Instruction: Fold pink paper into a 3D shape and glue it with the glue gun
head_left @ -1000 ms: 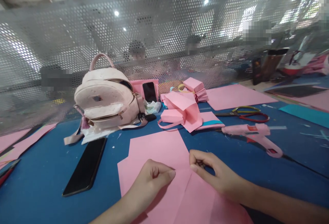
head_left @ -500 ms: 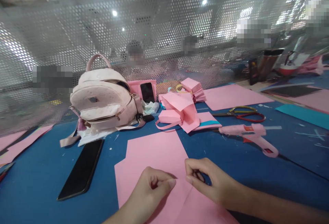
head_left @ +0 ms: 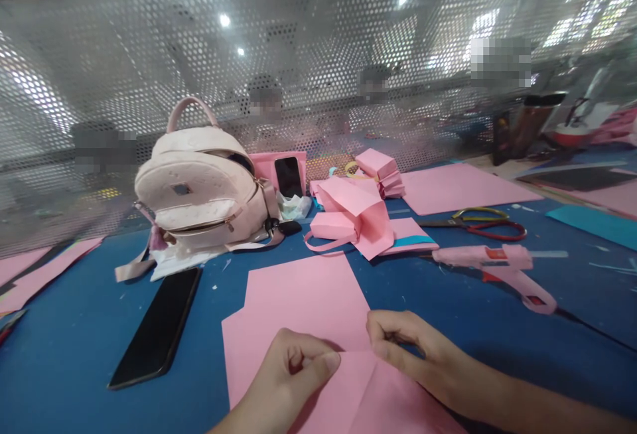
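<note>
A sheet of pink paper (head_left: 343,387) lies before me, its upper edge pinched between the thumb and bent forefinger of my left hand (head_left: 293,377). Close by on the right, my right hand (head_left: 423,354) grips the same sheet near its corner, thumb against forefinger. A faint crease runs down the sheet between the hands. Beneath and beyond it spreads more pink paper (head_left: 298,294) with a stepped left edge. Folded pink paper pieces (head_left: 358,215) stand just past that, one box-shaped with a thin strip curling from it.
Left of the paper lies a black phone (head_left: 156,328); behind it stands a pale pink backpack (head_left: 199,188). To the right are a pink glue gun (head_left: 497,261) with its cord, and scissors (head_left: 497,227). A perforated metal screen (head_left: 318,62) rises behind, with people beyond it.
My right hand has shifted slightly right, away from my left hand. The sheet's edge between them now shows more plainly. The camera view has turned a little.
</note>
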### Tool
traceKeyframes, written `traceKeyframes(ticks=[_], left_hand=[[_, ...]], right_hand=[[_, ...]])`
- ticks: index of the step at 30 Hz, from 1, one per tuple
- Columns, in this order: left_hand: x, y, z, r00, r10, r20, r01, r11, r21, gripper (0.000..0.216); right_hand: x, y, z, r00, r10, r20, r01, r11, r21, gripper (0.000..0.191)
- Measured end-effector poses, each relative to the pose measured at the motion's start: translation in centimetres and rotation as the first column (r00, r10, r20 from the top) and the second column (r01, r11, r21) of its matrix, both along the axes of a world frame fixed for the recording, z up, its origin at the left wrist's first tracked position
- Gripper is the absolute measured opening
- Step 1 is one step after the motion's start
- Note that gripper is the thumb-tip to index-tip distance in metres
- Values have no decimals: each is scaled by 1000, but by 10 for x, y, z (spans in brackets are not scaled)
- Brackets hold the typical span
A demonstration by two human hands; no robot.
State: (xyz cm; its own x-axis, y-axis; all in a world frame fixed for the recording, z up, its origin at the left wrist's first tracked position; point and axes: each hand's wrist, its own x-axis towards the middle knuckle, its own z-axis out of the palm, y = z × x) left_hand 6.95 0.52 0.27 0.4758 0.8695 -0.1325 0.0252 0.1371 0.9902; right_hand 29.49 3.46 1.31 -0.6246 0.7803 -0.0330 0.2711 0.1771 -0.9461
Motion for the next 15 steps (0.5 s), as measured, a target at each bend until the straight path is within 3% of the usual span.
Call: traceKeyframes(ticks=[10, 15], left_hand=[[-3, 4, 3, 993, -107, 51, 108, 994, -21, 58], [-9, 11, 10, 988, -152, 26, 153, 987, -51, 59]], right_hand=[[5, 0, 2, 996, 61, 69, -67, 994, 88, 57], [4, 2, -4, 994, 52, 100, -64, 990, 124, 53]])
